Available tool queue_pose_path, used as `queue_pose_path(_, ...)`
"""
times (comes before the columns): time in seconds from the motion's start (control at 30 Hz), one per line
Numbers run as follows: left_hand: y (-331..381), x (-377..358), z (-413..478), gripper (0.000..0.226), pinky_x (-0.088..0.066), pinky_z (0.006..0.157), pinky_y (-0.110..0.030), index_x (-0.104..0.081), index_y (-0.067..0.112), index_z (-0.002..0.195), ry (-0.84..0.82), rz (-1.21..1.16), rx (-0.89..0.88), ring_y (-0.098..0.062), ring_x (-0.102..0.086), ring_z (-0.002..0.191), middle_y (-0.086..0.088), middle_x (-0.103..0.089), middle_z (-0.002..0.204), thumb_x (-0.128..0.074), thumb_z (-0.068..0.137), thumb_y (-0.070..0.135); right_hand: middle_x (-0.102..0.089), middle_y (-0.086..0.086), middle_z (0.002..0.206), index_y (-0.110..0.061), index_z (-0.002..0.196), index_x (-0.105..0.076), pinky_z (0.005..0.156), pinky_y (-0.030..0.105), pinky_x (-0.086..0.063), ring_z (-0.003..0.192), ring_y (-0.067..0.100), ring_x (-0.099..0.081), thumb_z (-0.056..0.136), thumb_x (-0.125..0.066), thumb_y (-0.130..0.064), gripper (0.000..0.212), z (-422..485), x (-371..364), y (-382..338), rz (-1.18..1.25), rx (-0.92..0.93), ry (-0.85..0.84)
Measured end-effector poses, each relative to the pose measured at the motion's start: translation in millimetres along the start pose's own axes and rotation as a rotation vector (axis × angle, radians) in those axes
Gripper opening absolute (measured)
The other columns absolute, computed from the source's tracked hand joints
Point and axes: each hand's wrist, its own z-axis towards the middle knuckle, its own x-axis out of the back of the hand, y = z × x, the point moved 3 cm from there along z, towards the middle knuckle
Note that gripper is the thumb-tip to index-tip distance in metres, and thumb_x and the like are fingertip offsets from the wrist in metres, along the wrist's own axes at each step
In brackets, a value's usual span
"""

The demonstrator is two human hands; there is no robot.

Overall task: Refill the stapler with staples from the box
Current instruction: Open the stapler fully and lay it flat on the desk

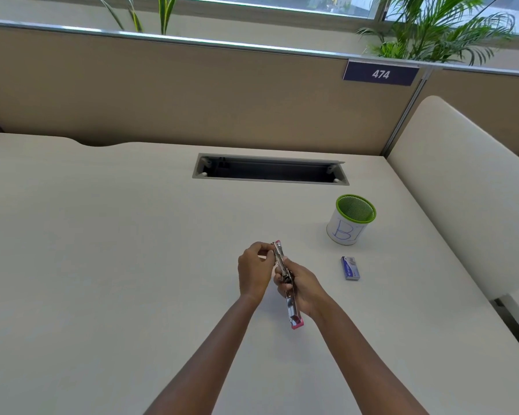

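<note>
A pink and silver stapler [294, 310] is swung fully open above the desk, one pink end pointing away from me and the other toward me. My right hand [301, 287] grips it around the hinge in the middle. My left hand [255, 266] pinches at the far arm of the stapler with curled fingers; what lies between the fingertips is too small to tell. The small blue staple box [350, 268] lies on the desk to the right of my hands, untouched.
A green mesh pen cup [351, 220] wrapped in white paper stands behind the box. A cable slot [270, 169] is cut into the cream desk [102, 250] farther back. A beige partition [192, 94] closes the back and a cream panel [462, 190] the right.
</note>
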Motion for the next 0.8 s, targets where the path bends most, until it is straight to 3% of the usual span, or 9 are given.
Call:
queue_pose_path(0.1, -1.8, 0.2, 1.4, 0.016, -0.057, 0.075, -0.036, -0.069, -0.002, 0.090, 0.002, -0.089, 0.043, -0.022, -0.066, 0.067, -0.012, -0.069, 0.078, -0.054, 0.084, -0.001, -0.052, 0.004, 0.053, -0.006, 0.086, -0.057, 0.031, 0.010, -0.032, 0.033, 0.005, -0.046, 0.099, -0.037, -0.018, 0.027, -1.4, -1.0, -1.8, 0.001, 0.003, -0.003)
queue_pose_path(0.17, -3.9, -0.8, 3.0, 0.016, -0.057, 0.073, -0.034, -0.069, -0.004, 0.092, -0.010, -0.118, 0.061, -0.015, -0.062, 0.061, -0.007, -0.065, 0.073, -0.056, 0.084, 0.000, -0.052, 0.004, 0.053, -0.005, 0.087, -0.056, 0.030, 0.010, -0.032, 0.032, 0.004, -0.046, 0.100, -0.036, -0.018, 0.027, -2.0, -1.6, -2.8, -0.005, 0.008, -0.008)
queue_pose_path(0.23, -6.3, -2.1, 4.3, 0.015, -0.057, 0.070, -0.031, -0.069, -0.004, 0.094, -0.025, -0.148, 0.085, -0.017, -0.063, 0.063, -0.004, -0.064, 0.069, -0.059, 0.084, 0.001, -0.051, 0.004, 0.055, -0.005, 0.087, -0.055, 0.030, 0.010, -0.031, 0.032, 0.004, -0.045, 0.100, -0.036, -0.018, 0.027, -1.9, -1.6, -4.0, -0.025, 0.022, -0.008)
queue_pose_path(0.3, -10.1, -3.5, 5.1, 0.016, -0.057, 0.069, -0.029, -0.067, -0.005, 0.097, -0.038, -0.226, 0.145, -0.024, -0.064, 0.068, -0.010, -0.066, 0.074, -0.061, 0.084, 0.002, -0.047, 0.005, 0.061, -0.007, 0.087, -0.054, 0.029, 0.010, -0.030, 0.032, 0.003, -0.045, 0.100, -0.035, -0.018, 0.025, -2.0, -2.2, -4.9, -0.055, 0.041, -0.016)
queue_pose_path(0.4, -15.2, -6.2, 5.0, 0.016, -0.058, 0.076, -0.036, -0.066, -0.006, 0.099, -0.050, -0.325, 0.241, -0.030, -0.065, 0.072, -0.022, -0.069, 0.091, -0.061, 0.085, 0.000, -0.044, 0.005, 0.064, -0.009, 0.085, -0.053, 0.029, 0.010, -0.030, 0.033, 0.003, -0.045, 0.100, -0.034, -0.017, 0.025, -1.4, -3.7, -5.6, -0.111, 0.066, -0.019)
queue_pose_path(0.5, -17.8, -8.6, 4.4, 0.017, -0.058, 0.068, -0.028, -0.066, -0.006, 0.100, -0.083, -0.407, 0.294, -0.021, -0.065, 0.063, -0.018, -0.068, 0.087, -0.056, 0.088, 0.000, -0.047, 0.005, 0.065, -0.011, 0.086, -0.054, 0.030, 0.011, -0.030, 0.038, 0.004, -0.048, 0.100, -0.035, -0.019, 0.025, 0.0, -3.1, -5.5, -0.194, 0.104, -0.008)
queue_pose_path(0.63, -19.7, -10.7, 4.0, 0.020, -0.056, 0.050, -0.017, -0.065, 0.004, 0.077, -0.119, -0.624, 0.431, -0.015, -0.065, 0.058, -0.010, -0.066, 0.076, -0.051, 0.092, 0.004, -0.054, 0.004, 0.066, -0.010, 0.105, -0.052, 0.035, 0.013, -0.033, 0.042, 0.005, -0.053, 0.099, -0.038, -0.024, 0.021, 1.1, -2.3, -7.1, -0.437, 0.196, 0.014)
queue_pose_path(0.73, -21.5, -12.6, 2.9, 0.025, -0.057, 0.053, -0.021, -0.064, 0.005, 0.076, -0.142, -0.809, 0.557, -0.012, -0.067, 0.054, -0.009, -0.066, 0.077, -0.049, 0.095, 0.009, -0.058, 0.004, 0.068, -0.008, 0.115, -0.052, 0.037, 0.013, -0.037, 0.045, 0.007, -0.055, 0.098, -0.040, -0.022, 0.025, 2.2, -2.2, -11.0, -0.702, 0.294, 0.086)
queue_pose_path(0.8, -22.2, -13.9, 3.2, 0.026, -0.059, 0.061, -0.027, -0.063, 0.001, 0.080, -0.156, -0.906, 0.622, -0.015, -0.068, 0.058, -0.011, -0.065, 0.079, -0.046, 0.097, 0.012, -0.060, 0.002, 0.067, -0.009, 0.118, -0.052, 0.041, 0.012, -0.040, 0.048, 0.006, -0.056, 0.098, -0.041, -0.021, 0.026, 0.3, -4.6, -14.1, -0.900, 0.458, 0.156)
